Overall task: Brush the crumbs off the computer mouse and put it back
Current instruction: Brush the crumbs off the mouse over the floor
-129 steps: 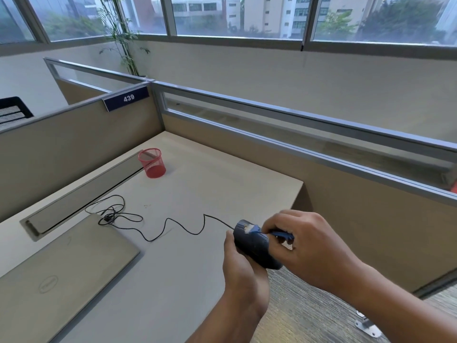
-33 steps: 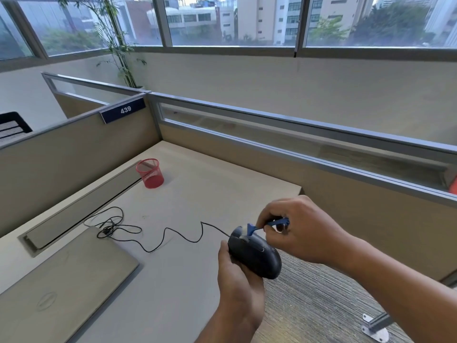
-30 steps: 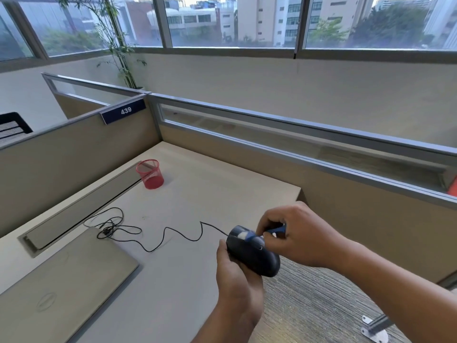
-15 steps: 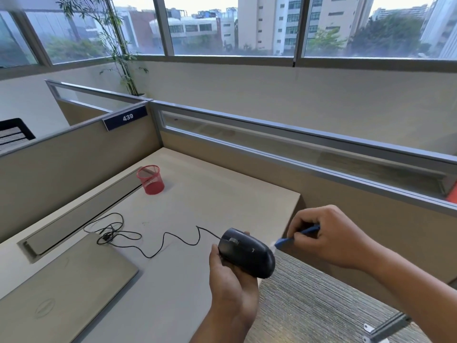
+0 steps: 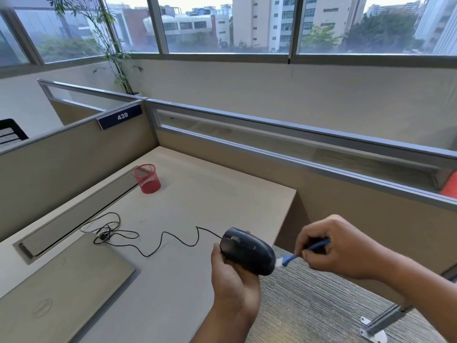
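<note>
Between our hands, the mouse sits clamped in our left hand past the counter edge, long axis running toward our right hand, which pinches the brush, bristles at its rear.

Two bare forearms in shot here, no sleeve showing on either one right up to the frame edge. The left hand wears no glove, no ring and no watch or band at the wrist, its thumb short-nailed and plain. The right hand is bare too, fingers unadorned, nails trimmed short, and the wrist behind it carries no strap.
</note>
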The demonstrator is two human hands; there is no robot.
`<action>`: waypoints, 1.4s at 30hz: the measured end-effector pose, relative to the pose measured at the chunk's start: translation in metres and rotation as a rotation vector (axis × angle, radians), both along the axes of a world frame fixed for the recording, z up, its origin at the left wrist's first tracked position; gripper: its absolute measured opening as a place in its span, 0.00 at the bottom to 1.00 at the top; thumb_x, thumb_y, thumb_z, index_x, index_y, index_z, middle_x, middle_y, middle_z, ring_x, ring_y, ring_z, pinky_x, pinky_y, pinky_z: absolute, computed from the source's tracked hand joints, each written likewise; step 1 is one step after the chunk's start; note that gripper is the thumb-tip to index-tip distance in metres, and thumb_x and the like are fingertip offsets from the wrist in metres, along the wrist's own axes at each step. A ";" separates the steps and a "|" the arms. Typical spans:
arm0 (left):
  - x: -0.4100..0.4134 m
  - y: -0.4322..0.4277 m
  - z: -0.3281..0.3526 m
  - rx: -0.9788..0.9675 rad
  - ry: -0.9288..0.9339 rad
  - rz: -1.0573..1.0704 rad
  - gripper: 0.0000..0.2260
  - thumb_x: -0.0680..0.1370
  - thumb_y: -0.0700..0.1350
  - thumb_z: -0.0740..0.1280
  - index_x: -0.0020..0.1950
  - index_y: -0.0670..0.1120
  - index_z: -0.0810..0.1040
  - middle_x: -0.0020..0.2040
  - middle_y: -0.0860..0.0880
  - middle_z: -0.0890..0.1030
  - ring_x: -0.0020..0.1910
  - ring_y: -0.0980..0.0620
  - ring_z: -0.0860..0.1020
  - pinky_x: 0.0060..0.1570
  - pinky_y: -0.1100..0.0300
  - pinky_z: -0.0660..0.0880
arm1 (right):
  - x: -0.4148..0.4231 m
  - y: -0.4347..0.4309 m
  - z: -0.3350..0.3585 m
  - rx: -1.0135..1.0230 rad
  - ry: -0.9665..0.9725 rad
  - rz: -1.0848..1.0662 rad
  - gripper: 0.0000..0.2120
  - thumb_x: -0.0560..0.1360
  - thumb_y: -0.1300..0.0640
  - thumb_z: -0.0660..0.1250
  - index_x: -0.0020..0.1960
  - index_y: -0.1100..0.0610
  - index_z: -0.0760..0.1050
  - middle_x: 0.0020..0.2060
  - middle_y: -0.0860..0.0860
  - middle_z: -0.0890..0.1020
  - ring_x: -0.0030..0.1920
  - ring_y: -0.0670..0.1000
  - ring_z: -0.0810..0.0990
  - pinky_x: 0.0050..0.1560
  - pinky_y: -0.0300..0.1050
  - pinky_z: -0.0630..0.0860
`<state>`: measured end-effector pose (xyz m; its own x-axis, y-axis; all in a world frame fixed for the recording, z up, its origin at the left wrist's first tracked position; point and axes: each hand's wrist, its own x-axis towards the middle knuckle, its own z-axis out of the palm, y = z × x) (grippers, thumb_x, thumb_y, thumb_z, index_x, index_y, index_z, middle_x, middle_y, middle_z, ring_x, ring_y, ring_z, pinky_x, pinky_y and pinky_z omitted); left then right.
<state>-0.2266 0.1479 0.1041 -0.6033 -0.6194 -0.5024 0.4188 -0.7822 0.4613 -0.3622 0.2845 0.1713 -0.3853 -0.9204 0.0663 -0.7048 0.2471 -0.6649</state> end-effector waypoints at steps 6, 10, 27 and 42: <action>-0.003 0.007 -0.001 -0.029 -0.037 -0.018 0.29 0.83 0.58 0.48 0.60 0.38 0.78 0.46 0.38 0.84 0.52 0.41 0.80 0.59 0.46 0.73 | 0.006 -0.018 0.001 -0.175 -0.068 -0.034 0.07 0.71 0.59 0.72 0.42 0.47 0.85 0.33 0.46 0.85 0.28 0.47 0.79 0.29 0.40 0.77; -0.005 0.003 -0.002 -0.018 -0.046 -0.014 0.28 0.83 0.58 0.49 0.61 0.39 0.77 0.47 0.38 0.83 0.53 0.40 0.78 0.64 0.44 0.70 | 0.012 -0.023 -0.001 -0.106 -0.004 0.013 0.06 0.68 0.55 0.70 0.42 0.49 0.85 0.35 0.42 0.85 0.33 0.46 0.82 0.34 0.35 0.77; -0.015 0.010 -0.007 -0.047 -0.076 -0.053 0.29 0.82 0.59 0.49 0.65 0.39 0.75 0.52 0.38 0.83 0.53 0.43 0.80 0.56 0.50 0.73 | 0.007 -0.011 0.013 0.003 -0.027 -0.004 0.07 0.67 0.57 0.69 0.39 0.47 0.84 0.35 0.40 0.84 0.32 0.40 0.79 0.34 0.32 0.74; -0.014 0.010 -0.015 -0.138 -0.106 -0.125 0.29 0.82 0.61 0.49 0.66 0.41 0.75 0.50 0.41 0.85 0.44 0.51 0.84 0.46 0.57 0.73 | 0.011 -0.039 0.017 -0.031 0.032 0.086 0.06 0.66 0.54 0.69 0.39 0.46 0.84 0.38 0.40 0.83 0.42 0.44 0.82 0.43 0.34 0.78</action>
<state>-0.2410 0.1581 0.0889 -0.6282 -0.6101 -0.4829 0.2660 -0.7516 0.6036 -0.3508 0.2453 0.1888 -0.3020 -0.9474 0.1065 -0.7436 0.1642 -0.6482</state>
